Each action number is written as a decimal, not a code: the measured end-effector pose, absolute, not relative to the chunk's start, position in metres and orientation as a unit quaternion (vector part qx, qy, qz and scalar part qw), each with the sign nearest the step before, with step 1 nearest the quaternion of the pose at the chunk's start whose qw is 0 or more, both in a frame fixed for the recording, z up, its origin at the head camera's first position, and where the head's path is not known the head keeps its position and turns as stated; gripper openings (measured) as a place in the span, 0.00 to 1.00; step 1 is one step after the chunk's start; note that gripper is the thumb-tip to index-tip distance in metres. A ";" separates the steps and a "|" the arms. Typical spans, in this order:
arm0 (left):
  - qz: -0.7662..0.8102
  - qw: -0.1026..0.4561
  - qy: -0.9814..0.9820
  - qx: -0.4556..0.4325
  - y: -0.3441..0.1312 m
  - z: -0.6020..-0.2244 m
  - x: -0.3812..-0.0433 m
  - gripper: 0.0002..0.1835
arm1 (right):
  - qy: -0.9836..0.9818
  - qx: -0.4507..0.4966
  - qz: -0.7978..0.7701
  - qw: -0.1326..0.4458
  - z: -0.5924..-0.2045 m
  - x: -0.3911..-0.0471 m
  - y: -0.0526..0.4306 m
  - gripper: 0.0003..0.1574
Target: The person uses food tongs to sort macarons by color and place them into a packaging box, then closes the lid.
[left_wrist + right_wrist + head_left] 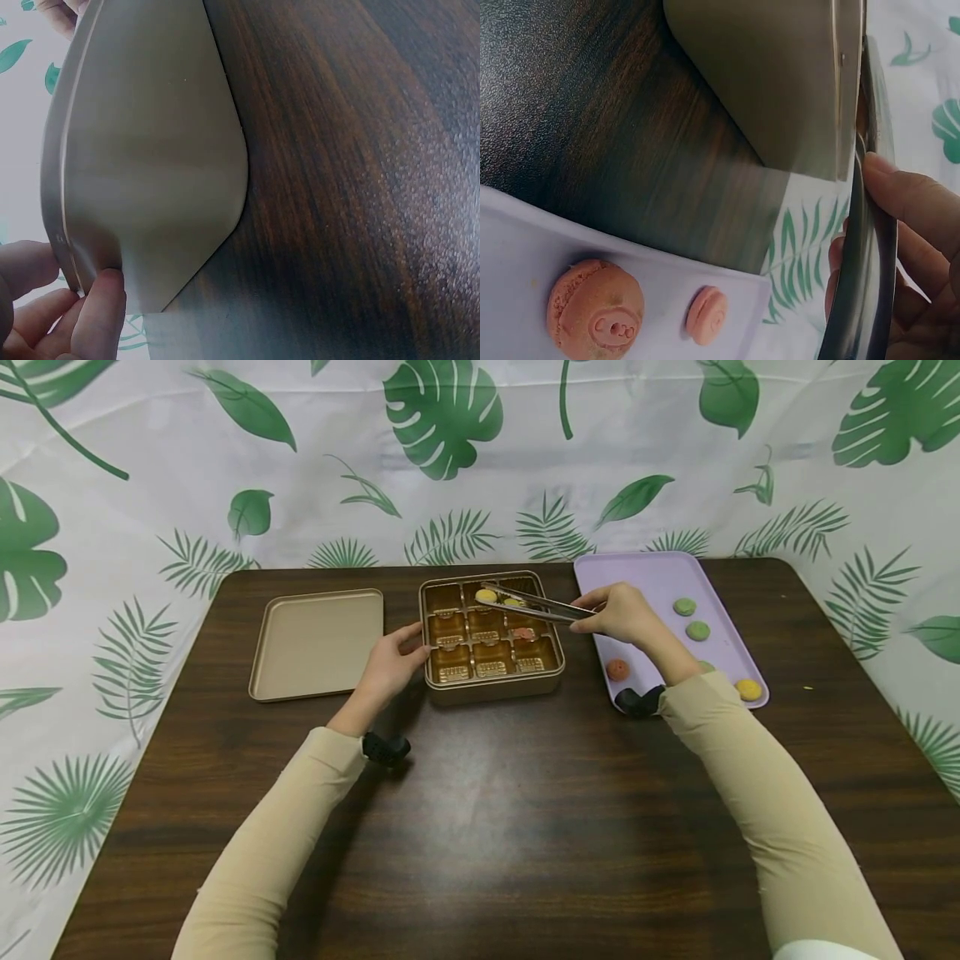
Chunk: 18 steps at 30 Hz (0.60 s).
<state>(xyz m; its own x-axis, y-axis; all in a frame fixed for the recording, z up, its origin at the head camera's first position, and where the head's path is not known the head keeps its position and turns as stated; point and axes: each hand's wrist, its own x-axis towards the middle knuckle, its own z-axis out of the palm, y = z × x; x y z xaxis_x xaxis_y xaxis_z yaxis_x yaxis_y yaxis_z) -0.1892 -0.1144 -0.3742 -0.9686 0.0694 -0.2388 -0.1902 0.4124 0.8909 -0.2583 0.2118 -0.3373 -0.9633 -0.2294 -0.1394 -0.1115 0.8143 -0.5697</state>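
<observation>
My right hand (622,612) grips metal tongs (551,608), their tips over the back row of a gold box (495,692) with a compartmented insert. Between the tips, a yellow macaron (487,597) shows over the back middle compartment. Another yellow macaron (513,602) lies just right of it, partly covered by the tongs. A pink macaron (523,633) sits in the middle row's right compartment. My left hand (392,662) holds the box by its left side; in the left wrist view, the fingers (101,307) bend at the box's corner.
Right of the box, a lilac tray (645,577) carries green macarons (697,631), a yellow one (748,690) and pink ones (596,309); my right forearm covers part of it. A flat gold lid (322,643) lies to the left. A leaf-patterned cloth (315,468) hangs behind the dark wooden table (480,827).
</observation>
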 end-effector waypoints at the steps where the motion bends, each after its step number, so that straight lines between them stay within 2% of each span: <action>1: 0.542 0.119 0.831 -0.036 -0.114 -0.374 -0.189 0.29 | 0.947 -0.088 -0.290 0.104 -0.337 -0.258 0.212 0.24; 18: 0.538 0.122 0.833 -0.036 -0.115 -0.375 -0.189 0.29 | 0.942 -0.094 -0.293 0.134 -0.330 -0.251 0.220 0.30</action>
